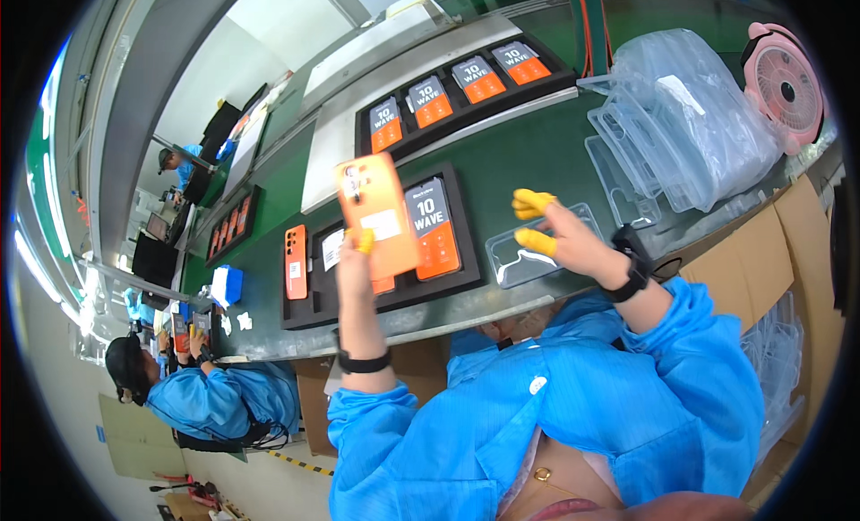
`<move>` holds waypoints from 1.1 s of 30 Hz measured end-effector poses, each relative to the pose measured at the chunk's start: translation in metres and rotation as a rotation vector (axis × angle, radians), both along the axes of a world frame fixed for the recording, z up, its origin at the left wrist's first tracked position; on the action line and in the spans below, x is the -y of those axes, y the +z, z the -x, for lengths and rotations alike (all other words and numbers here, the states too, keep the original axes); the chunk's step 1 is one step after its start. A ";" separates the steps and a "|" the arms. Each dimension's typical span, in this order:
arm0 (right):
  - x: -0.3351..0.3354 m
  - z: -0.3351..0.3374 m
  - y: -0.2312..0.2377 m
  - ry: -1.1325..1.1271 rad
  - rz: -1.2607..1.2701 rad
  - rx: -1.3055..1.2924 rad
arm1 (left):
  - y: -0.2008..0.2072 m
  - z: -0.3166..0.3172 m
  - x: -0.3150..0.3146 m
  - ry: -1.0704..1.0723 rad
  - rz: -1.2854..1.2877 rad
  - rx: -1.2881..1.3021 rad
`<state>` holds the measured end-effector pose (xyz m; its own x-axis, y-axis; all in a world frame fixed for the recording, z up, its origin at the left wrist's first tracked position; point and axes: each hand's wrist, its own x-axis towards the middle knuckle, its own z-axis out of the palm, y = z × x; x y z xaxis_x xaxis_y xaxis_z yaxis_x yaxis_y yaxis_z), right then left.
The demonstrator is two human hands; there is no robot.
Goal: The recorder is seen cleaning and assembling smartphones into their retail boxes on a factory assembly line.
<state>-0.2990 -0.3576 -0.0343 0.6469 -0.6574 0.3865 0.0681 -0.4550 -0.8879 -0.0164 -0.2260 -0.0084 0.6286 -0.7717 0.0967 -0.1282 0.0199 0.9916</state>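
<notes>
My left hand (355, 268), a yellow finger cot on its thumb, grips an orange phone (394, 206) by its lower left edge. The phone's back with cameras and a white label faces up, and it hides part of the black tray (313, 317) beneath. In that tray lies a phone with a grey-and-orange film (432, 225). Another orange phone (296, 263) rests at the tray's left end. My right hand (573, 241) is raised with yellow-capped thumb and fingers apart, nothing between them. Under it sits a shallow clear plastic tray (511, 275).
Farther back stands a black tray (367, 146) with several film-covered phones. Stacked clear plastic trays (627, 131), a plastic bag (708, 109) and a pink fan (785, 89) are at right. A cardboard box (743, 266) adjoins the bench. A co-worker (210, 397) sits at left.
</notes>
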 end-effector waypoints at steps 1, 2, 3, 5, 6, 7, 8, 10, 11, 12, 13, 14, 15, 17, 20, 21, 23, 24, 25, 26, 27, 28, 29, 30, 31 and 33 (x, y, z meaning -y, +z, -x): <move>-0.001 -0.012 -0.006 0.072 -0.135 0.048 | -0.008 0.029 0.009 -0.067 -0.011 0.016; 0.000 -0.025 -0.012 0.142 -0.270 0.100 | -0.013 0.056 0.016 -0.137 -0.021 0.033; 0.002 -0.039 -0.019 0.105 -0.189 0.122 | -0.009 0.084 0.022 -0.241 -0.069 0.128; -0.002 -0.037 -0.003 -0.042 -0.315 0.203 | -0.015 0.108 0.026 -0.314 -0.145 0.459; 0.001 -0.029 0.002 -0.120 -0.297 0.215 | -0.022 0.110 0.027 -0.287 -0.175 0.696; 0.001 -0.016 0.012 -0.167 -0.198 0.222 | -0.022 0.106 0.026 -0.345 -0.237 0.676; 0.007 -0.006 0.010 -0.209 0.070 0.246 | -0.034 0.099 0.025 -0.342 -0.221 0.788; 0.018 0.014 0.020 -0.162 0.471 0.189 | -0.034 0.105 0.018 -0.309 -0.243 1.129; 0.021 0.018 0.021 -0.108 0.523 0.182 | -0.036 0.106 0.017 -0.310 -0.245 1.127; 0.021 0.022 0.018 -0.106 0.521 0.181 | -0.038 0.106 0.016 -0.324 -0.266 1.216; 0.022 0.024 0.014 0.002 0.665 0.100 | -0.040 0.106 0.015 -0.337 -0.288 1.304; 0.023 0.028 0.011 0.104 0.809 0.015 | -0.038 0.107 0.018 -0.340 -0.284 1.305; 0.021 0.030 0.001 0.165 0.812 -0.087 | -0.036 0.109 0.020 -0.367 -0.267 1.261; 0.015 0.036 -0.010 0.206 0.802 -0.261 | -0.032 0.115 0.022 -0.410 -0.245 1.281; 0.012 0.030 -0.009 0.170 0.684 -0.315 | -0.034 0.111 0.029 -0.412 -0.286 1.282; 0.012 0.026 -0.007 0.151 0.610 -0.351 | -0.031 0.111 0.034 -0.441 -0.344 1.284; 0.014 0.017 -0.009 0.064 0.562 -0.398 | -0.024 0.110 0.040 -0.458 -0.346 1.227; 0.019 0.013 -0.012 -0.019 0.516 -0.438 | -0.020 0.111 0.045 -0.468 -0.351 1.173; 0.023 0.011 -0.022 -0.063 0.527 -0.412 | -0.018 0.112 0.044 -0.434 -0.318 1.169; 0.027 0.011 -0.022 -0.071 0.535 -0.406 | -0.014 0.112 0.043 -0.418 -0.255 1.160; 0.024 0.012 -0.019 -0.053 0.589 -0.385 | -0.005 0.115 0.034 -0.393 -0.219 1.146; 0.023 0.013 -0.016 -0.035 0.641 -0.365 | 0.006 0.120 0.026 -0.368 -0.184 1.132; 0.020 0.015 -0.011 0.043 0.630 -0.379 | 0.014 0.124 0.015 -0.354 -0.130 1.155; 0.017 0.017 -0.003 0.049 0.626 -0.378 | 0.019 0.127 0.007 -0.352 -0.137 1.153; 0.013 0.019 0.005 0.104 0.609 -0.391 | 0.024 0.128 0.001 -0.355 -0.063 1.147; 0.008 0.017 0.011 0.104 0.603 -0.355 | 0.029 0.124 -0.003 -0.372 0.025 1.108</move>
<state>-0.3156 -0.3656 -0.0235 0.8494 -0.3227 0.4176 -0.1090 -0.8815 -0.4595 -0.1401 -0.2226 0.0203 -0.0735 -0.8808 0.4678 -0.9048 0.2561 0.3401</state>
